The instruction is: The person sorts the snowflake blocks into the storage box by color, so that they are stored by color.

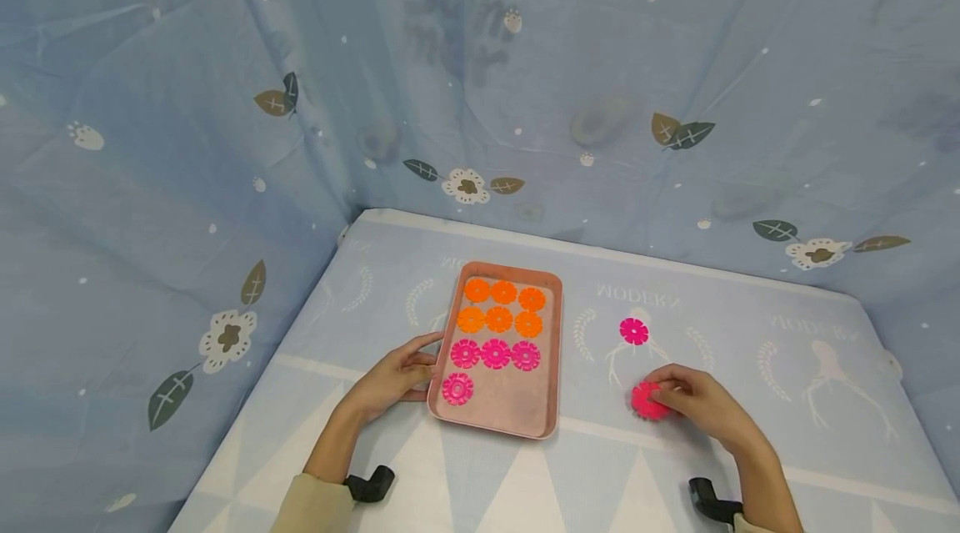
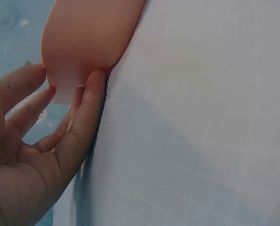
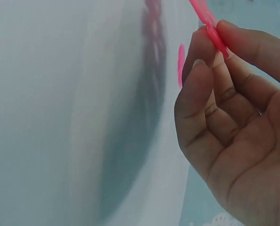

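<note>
Blue leaf-printed cloth hung behind and to the left of the tabletop (image 1: pixel 750 324), itself covered in a pale blue sheet. Near its middle lay a pink tray (image 1: pixel 551 366), long axis running from the near edge toward the far edge, holding six orange discs (image 1: pixel 501 306) in two rows at its far end and four pink discs (image 1: pixel 495 354) nearer. The left hand (image 1: pixel 393 379) rested against the tray's left rim near the near corner, fingers (image 2: pixel 90 117) only loosely bent and touching the rim rather than clamped round it. To the right of the tray, the right hand (image 1: pixel 697 404) pinched a pink disc (image 1: pixel 647 401) between thumb and fingertips, edge-on in the right wrist view. That disc lay right of the tray, so the tray's open near end sat leftward from it. One loose pink disc (image 1: pixel 633 331) lay farther back, apart from the hand.
</note>
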`<act>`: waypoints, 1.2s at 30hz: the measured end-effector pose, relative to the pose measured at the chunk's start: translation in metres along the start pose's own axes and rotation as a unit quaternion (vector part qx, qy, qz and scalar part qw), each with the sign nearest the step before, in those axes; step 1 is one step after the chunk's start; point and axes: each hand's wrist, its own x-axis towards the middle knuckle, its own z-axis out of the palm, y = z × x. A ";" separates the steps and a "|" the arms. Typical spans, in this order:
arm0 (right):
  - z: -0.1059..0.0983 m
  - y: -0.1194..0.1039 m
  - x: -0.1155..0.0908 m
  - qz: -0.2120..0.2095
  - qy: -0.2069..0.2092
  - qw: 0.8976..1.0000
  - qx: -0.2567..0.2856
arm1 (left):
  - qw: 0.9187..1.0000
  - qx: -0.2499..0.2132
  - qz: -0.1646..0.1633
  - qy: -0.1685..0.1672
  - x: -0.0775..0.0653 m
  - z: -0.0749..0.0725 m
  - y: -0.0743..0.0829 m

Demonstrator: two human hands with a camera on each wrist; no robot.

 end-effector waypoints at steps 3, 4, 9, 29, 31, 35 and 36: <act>0.005 -0.008 0.004 -0.005 -0.003 1.000 -0.002 | 1.000 0.001 0.001 -0.001 0.000 0.000 0.000; 0.006 -0.011 0.005 -0.008 -0.004 1.000 -0.002 | 1.000 0.002 0.002 -0.001 0.000 0.001 0.000; 0.011 -0.025 0.011 -0.029 -0.017 0.999 0.002 | 1.000 0.002 0.004 -0.002 -0.001 0.001 0.000; 0.040 -0.093 0.038 -0.117 -0.063 0.991 0.024 | 1.000 0.001 0.005 -0.002 -0.001 0.001 0.000; 0.045 -0.099 0.042 -0.122 -0.067 0.990 0.020 | 1.000 0.000 0.005 -0.002 -0.001 0.001 0.000; 0.056 -0.112 0.051 -0.134 -0.072 0.988 0.016 | 1.000 0.000 0.005 -0.004 -0.002 0.000 0.000; 0.059 -0.115 0.054 -0.137 -0.074 0.988 0.016 | 1.000 0.001 0.005 -0.004 -0.002 0.000 0.000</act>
